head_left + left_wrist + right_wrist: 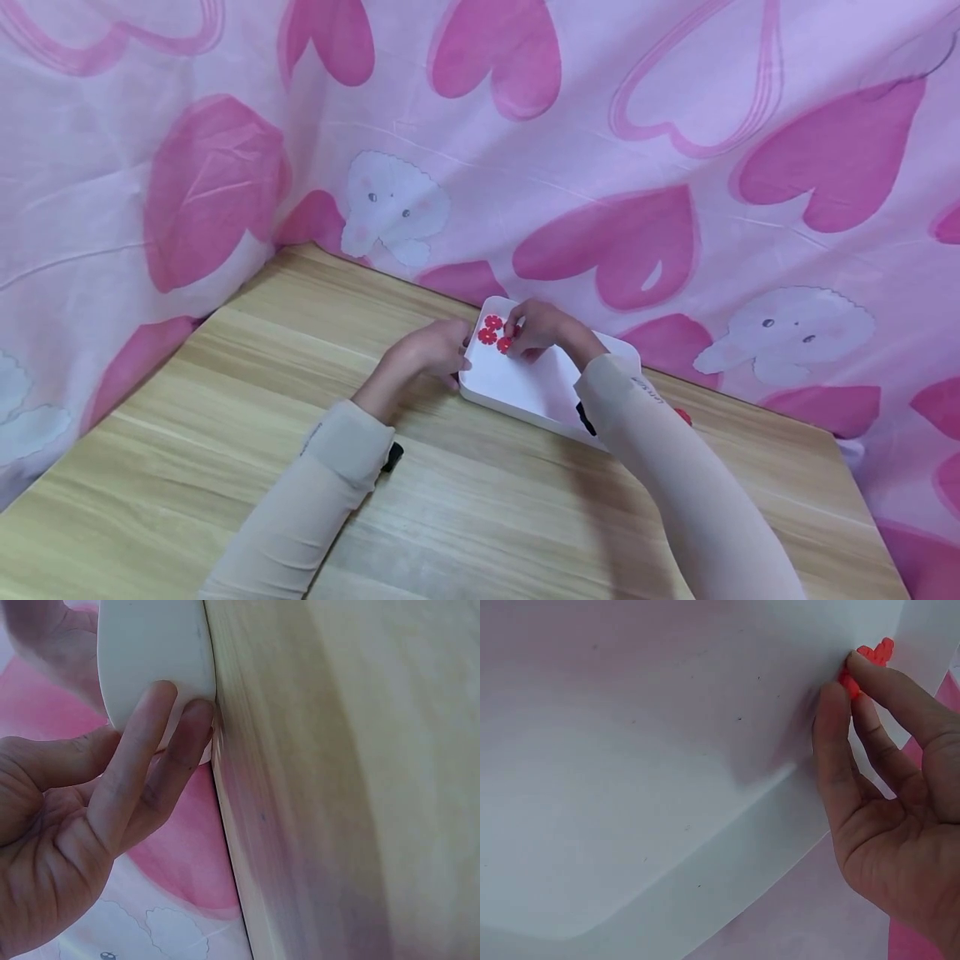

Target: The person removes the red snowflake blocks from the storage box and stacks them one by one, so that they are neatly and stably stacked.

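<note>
A shallow white tray (540, 390) with rounded corners lies on the wooden table. At its left end my left hand (442, 346) grips the wall; in the left wrist view two fingers press the outer side and the thumb lies by the rim. Inside the tray my right hand (534, 327) pinches a small red flower-shaped piece (850, 684) between thumb and fingers, close to the tray floor. Beside it, near the tray's left end, lie two more red flower-shaped pieces (487, 336). My right hand partly hides the pieces and the tray's far side.
Something red (682, 415) shows past my right sleeve, mostly covered by it. A pink cloth (480, 167) with hearts hangs behind and left of the wooden table (420, 517). The tray stands near the table's back edge.
</note>
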Tool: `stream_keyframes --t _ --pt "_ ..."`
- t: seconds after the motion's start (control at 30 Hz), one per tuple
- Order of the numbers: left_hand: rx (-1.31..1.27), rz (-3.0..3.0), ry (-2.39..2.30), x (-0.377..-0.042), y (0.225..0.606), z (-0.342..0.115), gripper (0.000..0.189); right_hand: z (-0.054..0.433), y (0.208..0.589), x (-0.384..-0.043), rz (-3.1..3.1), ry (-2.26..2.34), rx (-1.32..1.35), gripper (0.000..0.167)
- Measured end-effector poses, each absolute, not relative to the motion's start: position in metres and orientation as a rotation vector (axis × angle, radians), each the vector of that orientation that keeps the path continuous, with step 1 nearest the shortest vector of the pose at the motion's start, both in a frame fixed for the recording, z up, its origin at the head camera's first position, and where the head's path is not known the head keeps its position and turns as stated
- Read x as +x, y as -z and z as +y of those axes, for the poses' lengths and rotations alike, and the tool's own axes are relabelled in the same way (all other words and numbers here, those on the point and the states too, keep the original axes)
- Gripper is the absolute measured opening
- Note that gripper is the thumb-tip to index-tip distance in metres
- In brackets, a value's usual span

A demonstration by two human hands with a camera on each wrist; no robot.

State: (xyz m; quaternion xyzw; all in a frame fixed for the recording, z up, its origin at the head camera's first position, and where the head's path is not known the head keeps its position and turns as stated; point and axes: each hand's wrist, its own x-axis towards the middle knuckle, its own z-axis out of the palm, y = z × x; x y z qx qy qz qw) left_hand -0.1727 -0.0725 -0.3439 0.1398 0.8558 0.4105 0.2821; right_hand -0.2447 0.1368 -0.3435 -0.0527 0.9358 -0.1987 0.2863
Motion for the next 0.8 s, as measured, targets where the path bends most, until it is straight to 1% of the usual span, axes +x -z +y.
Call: stream_keyframes --t 0.23,0.5,0.8 --pt "0.366 2.292 -1.093 -0.173 0.342 -0.071 0.036 0.143 0.344 -0.244 2.539 0.571 -0.157 0.025" --pt "0.354 2.29 -1.084 -0.174 0.344 -0.07 0.037 0.154 0.342 -0.243 2.502 0.685 -0.201 0.015" --pt "0.354 2.293 -1.08 -0.175 0.345 -0.071 0.037 0.171 0.336 -0.24 2.474 0.741 -0.204 0.013"
